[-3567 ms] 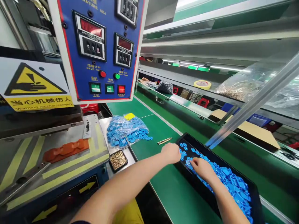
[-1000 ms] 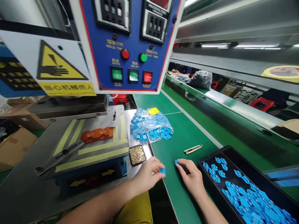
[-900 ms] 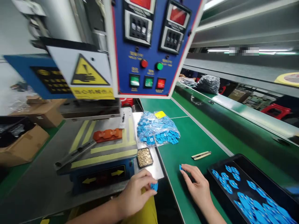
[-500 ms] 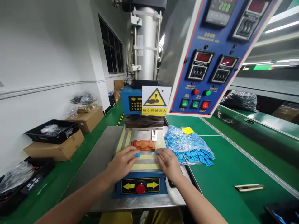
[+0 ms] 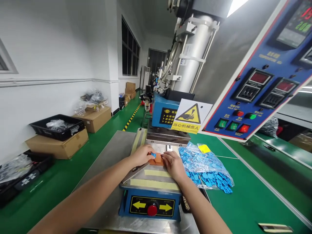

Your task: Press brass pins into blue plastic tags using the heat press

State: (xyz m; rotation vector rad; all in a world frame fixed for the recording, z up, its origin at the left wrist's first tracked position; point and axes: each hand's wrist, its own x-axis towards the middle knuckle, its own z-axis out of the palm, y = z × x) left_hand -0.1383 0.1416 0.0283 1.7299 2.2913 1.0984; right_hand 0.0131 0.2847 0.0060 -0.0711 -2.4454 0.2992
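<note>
My left hand (image 5: pixel 141 156) pinches a small blue plastic piece (image 5: pixel 153 155) over the left end of an orange block (image 5: pixel 157 160). My right hand (image 5: pixel 174 165) has its fingers closed at the block's right end; whatever they hold is hidden. The block lies on the metal plate (image 5: pixel 148 177) of a press, which carries strips of yellowish tape. Just behind and above both hands hangs the dark press head (image 5: pixel 168 136).
Right of the press lies a clear bag of blue pieces (image 5: pixel 207 167) on a green table. A red button (image 5: pixel 152 210) is on the base front. The control box (image 5: pixel 243 97) overhangs at right, beside a warning sign (image 5: pixel 191 116). Cartons (image 5: pixel 58 144) stand left.
Both hands have moved forward from the plate's front to the orange block, the left bringing its blue piece over the block. The camera view has turned left.
</note>
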